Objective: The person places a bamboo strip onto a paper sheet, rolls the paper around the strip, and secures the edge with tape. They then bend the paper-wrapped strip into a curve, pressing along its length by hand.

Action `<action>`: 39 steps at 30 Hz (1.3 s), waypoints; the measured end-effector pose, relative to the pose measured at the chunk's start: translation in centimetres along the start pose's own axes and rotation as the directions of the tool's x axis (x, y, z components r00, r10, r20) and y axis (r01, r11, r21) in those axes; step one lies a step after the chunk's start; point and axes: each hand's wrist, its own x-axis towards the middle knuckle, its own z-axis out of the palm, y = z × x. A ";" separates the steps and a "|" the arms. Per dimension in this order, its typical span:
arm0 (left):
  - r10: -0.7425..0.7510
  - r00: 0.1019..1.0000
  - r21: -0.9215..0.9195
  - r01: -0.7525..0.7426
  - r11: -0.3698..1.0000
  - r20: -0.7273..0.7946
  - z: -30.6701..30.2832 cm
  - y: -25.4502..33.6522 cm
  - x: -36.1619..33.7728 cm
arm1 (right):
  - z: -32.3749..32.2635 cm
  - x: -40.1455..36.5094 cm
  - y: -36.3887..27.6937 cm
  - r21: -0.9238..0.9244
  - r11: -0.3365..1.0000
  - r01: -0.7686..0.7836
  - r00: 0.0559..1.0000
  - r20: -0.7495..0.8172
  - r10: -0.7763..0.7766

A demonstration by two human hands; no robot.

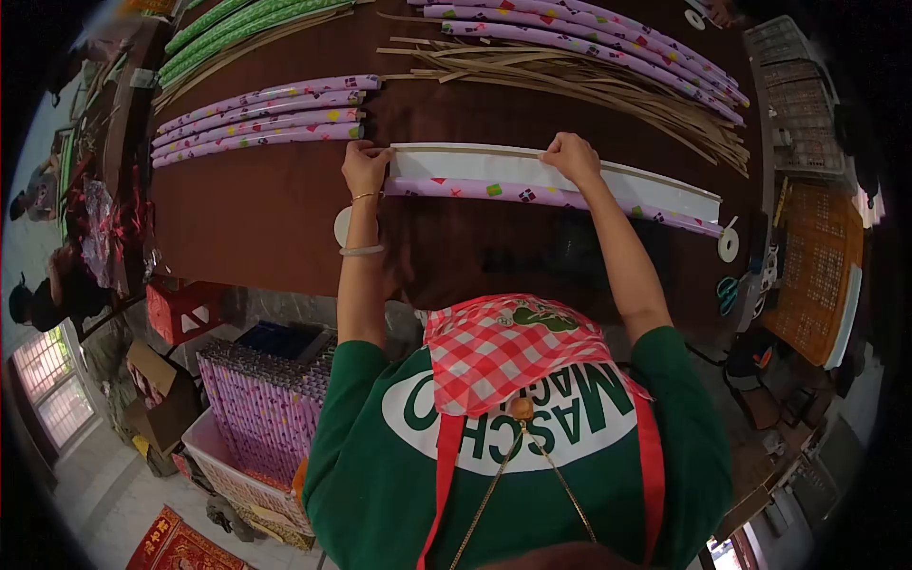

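A partly rolled sheet lies across the brown table, its rolled lilac patterned part nearer to me and its white inner side facing up. Along the white side's far edge runs a thin tan strip. My left hand is closed in a pinch at the sheet's left end. My right hand has its fingers pressed together on the far edge, right of the middle. What lies between the fingers of each hand is too small to make out. Beside my left wrist is a white tape roll.
Lilac rolls lie at the table's left, with more lilac rolls and tan strips beyond. Green rolls are far left. Another tape roll and scissors sit right. A basket of rolls stands below left.
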 end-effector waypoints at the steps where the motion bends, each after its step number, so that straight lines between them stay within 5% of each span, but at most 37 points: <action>1: -0.002 1.000 -0.017 0.002 1.000 0.005 0.1 -0.1 0.1 | -0.1 0.0 0.3 0.000 1.000 0.005 1.000 -0.004 -0.005; 18: 0.013 1.000 -0.042 -0.013 0.999 -0.015 0.4 -0.5 0.1 | -2.9 0.0 5.9 0.049 0.996 -0.073 0.997 0.036 0.071; 23: 0.000 1.000 -0.042 0.000 0.999 -0.007 0.5 -0.6 0.2 | -1.9 -0.9 3.3 -0.304 0.952 0.029 0.975 -0.200 -0.093; 26: -0.005 1.000 -0.071 0.006 0.997 0.007 0.4 -0.4 0.0 | -0.4 -0.8 1.0 0.017 0.999 0.041 0.998 -0.039 -0.040; 29: 0.007 1.000 -0.058 -0.007 0.998 0.001 0.4 -0.4 0.0 | 1.6 -0.2 -0.7 0.114 0.992 0.050 0.998 -0.038 -0.046; 39: -0.001 1.000 -0.024 0.001 1.000 0.022 0.2 -0.2 0.0 | 0.7 0.2 -1.2 0.007 1.000 0.020 1.000 -0.003 -0.020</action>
